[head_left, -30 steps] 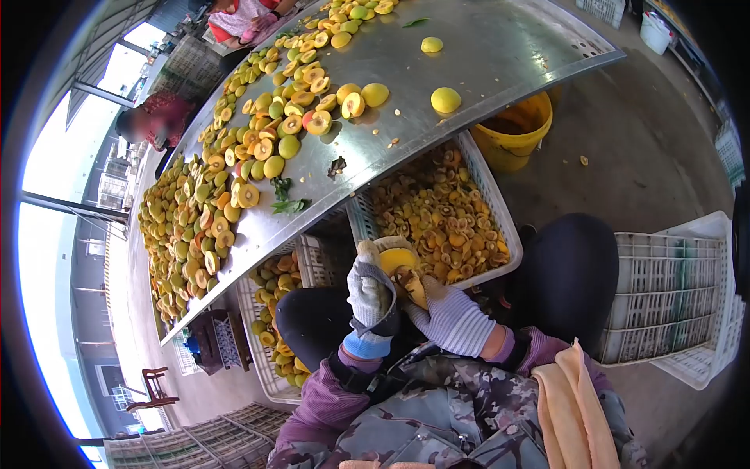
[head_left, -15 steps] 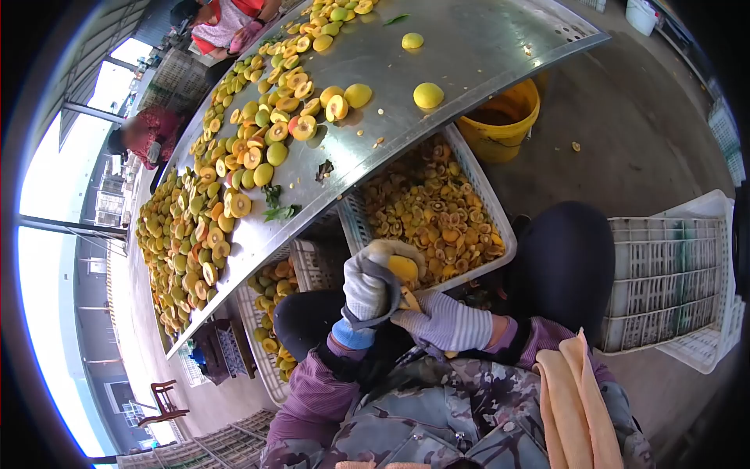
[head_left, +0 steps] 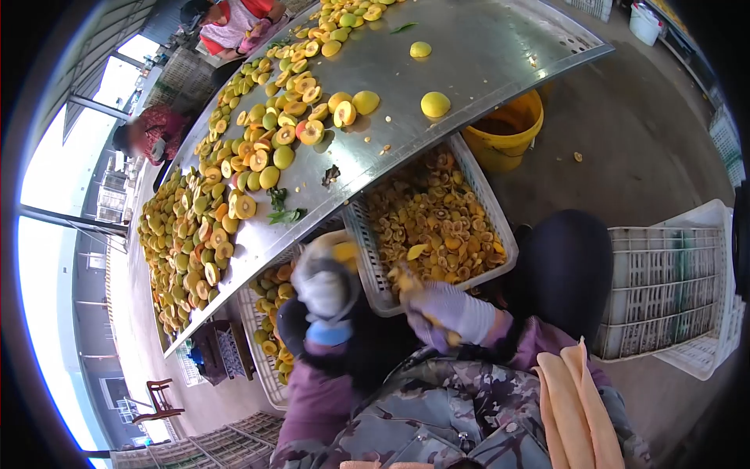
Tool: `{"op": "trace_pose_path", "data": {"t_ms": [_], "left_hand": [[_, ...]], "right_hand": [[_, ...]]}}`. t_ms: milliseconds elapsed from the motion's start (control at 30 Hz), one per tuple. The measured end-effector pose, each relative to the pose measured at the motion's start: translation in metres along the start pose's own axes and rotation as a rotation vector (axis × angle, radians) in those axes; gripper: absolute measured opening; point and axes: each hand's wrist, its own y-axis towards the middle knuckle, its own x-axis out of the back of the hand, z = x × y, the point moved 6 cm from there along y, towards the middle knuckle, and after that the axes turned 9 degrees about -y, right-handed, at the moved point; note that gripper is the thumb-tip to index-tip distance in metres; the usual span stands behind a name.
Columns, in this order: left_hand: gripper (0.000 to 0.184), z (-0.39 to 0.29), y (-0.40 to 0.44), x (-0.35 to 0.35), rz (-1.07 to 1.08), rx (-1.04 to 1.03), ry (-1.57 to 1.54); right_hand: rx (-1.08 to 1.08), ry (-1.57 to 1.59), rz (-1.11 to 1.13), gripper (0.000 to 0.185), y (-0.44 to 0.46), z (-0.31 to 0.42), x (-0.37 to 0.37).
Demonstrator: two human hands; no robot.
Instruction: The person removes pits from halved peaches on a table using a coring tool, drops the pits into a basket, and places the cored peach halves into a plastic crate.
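Note:
My left hand (head_left: 324,281), in a pale glove blurred by motion, is closed around a yellow fruit piece (head_left: 344,252) beside the lower-left crate. My right hand (head_left: 449,309), in a striped glove, grips a small yellowish tool (head_left: 435,321), blurred, whose exact shape I cannot make out. It is at the near edge of a white crate (head_left: 500,271) full of cut fruit pieces and peels. Left of my left hand, another white crate (head_left: 251,328) holds fruit halves under the table edge. Halved fruits (head_left: 244,206) lie heaped on the metal table (head_left: 375,129).
A yellow bucket (head_left: 504,144) stands under the table's right edge. White crates (head_left: 664,289) are stacked to my right. Two people, one in a red top (head_left: 226,27) and one in dark red (head_left: 160,129), are at the table's far side. A chair (head_left: 158,400) stands lower left.
My hands have moved apart. My left hand has gone left and down with the yellow fruit piece, toward the lower-left crate, while my right hand stays near the white crate's edge.

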Motion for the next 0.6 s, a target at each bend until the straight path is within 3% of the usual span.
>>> {"op": "trace_pose_path", "data": {"t_ms": [33, 133, 200, 267, 333, 400, 467, 600], "left_hand": [[0.046, -0.022, -0.002, 0.03, -0.069, -0.072, 0.182], [0.029, -0.076, -0.015, 0.122, -0.255, -0.043, 0.954], [0.023, -0.103, -0.016, 0.145, -0.334, 0.053, 1.542], [0.026, -0.121, 0.004, 0.137, -0.324, -0.244, 1.53], [0.029, -0.12, 0.037, 0.11, -0.226, -0.247, 1.397], [0.029, -0.109, 0.076, 0.044, -0.035, -0.332, 1.288], [0.032, -0.081, 0.113, -0.026, 0.21, -0.367, 1.041], [0.043, -0.022, 0.158, -0.159, 0.512, -0.219, 1.001]], "right_hand": [[-0.158, 0.369, -0.096, 0.024, 0.017, -0.016, 0.015], [-0.306, 0.293, -0.139, 0.02, 0.034, -0.036, 0.025], [-0.194, 0.222, -0.101, 0.021, 0.025, -0.033, 0.026], [-0.098, 0.017, -0.152, 0.024, 0.01, -0.019, 0.032], [-0.009, -0.024, -0.211, 0.026, -0.001, -0.008, 0.044], [0.126, -0.087, -0.401, 0.026, -0.013, 0.007, 0.062], [0.232, -0.113, -0.444, 0.024, -0.024, 0.022, 0.065], [0.273, -0.175, -0.475, 0.022, -0.035, 0.034, 0.071]]}}
